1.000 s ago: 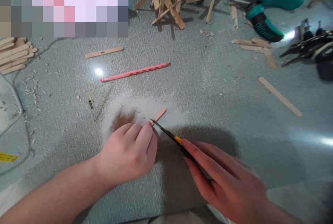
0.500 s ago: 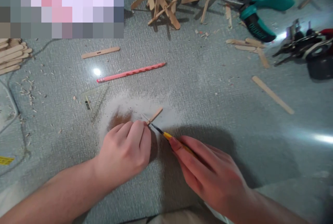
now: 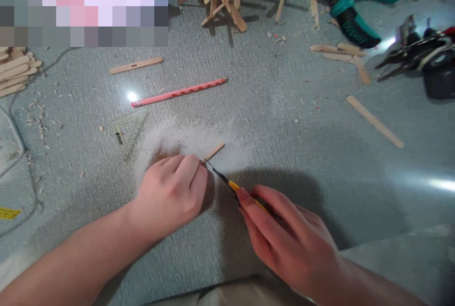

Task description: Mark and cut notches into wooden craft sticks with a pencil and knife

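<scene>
left hand (image 3: 174, 187) pinches the popsicle stick (image 3: 215, 151), right hand (image 3: 295, 237) grips the yellow-handled pointed tool (image 3: 233, 186) (needle file, maybe?), so keep strokes light

Grey textured tabletop (image 3: 270, 126), bright light reflections (image 3: 442, 184)

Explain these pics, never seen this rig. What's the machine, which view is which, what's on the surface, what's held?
No machine: these are a person's two bare hands. All three pictures come from one camera on their head, looking forward and down.

The left hand holds a flat, pale wooden stick. The right hand holds a slim, pointed tool with a yellow and black handle, its tip at the stick.

On the grey, textured surface lie a pink pencil, a clear plastic triangle ruler, teal-and-black pliers and more wooden sticks. The upper left corner is pixelated, so unreadable.
</scene>
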{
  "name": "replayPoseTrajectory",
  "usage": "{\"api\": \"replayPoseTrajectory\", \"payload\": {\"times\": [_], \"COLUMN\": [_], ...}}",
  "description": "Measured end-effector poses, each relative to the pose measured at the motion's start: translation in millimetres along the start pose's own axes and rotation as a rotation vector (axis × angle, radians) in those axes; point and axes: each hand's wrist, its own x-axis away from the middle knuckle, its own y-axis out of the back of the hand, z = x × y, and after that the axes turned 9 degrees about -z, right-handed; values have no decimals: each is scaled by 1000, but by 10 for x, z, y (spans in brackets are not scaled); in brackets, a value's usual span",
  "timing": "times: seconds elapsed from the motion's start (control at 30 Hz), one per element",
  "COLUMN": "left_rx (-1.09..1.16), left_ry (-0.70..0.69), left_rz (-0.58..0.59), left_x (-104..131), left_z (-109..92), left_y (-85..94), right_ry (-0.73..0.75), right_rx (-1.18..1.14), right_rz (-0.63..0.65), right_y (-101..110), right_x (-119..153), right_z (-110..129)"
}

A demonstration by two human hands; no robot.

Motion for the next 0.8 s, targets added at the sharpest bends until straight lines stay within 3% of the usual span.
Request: {"api": "replayPoseTrajectory", "payload": {"times": [0.2, 0.47, 0.8], "left_rx": [-4, -84, -119], "left_ry": [21, 1, -41], "left_rz": [27, -36, -79], "left_x": [-2, 13, 25], "left_z": [20, 3, 79], "left_y": [-2, -65, -119], "right_ry": [-26, -17, -72], "right_rx": [-37, 4, 104], "right_rz": [3, -56, -76], "right_y": [-48, -42, -153], "right_x": [-170, 8, -144], "right_z": [17, 49, 68]}}
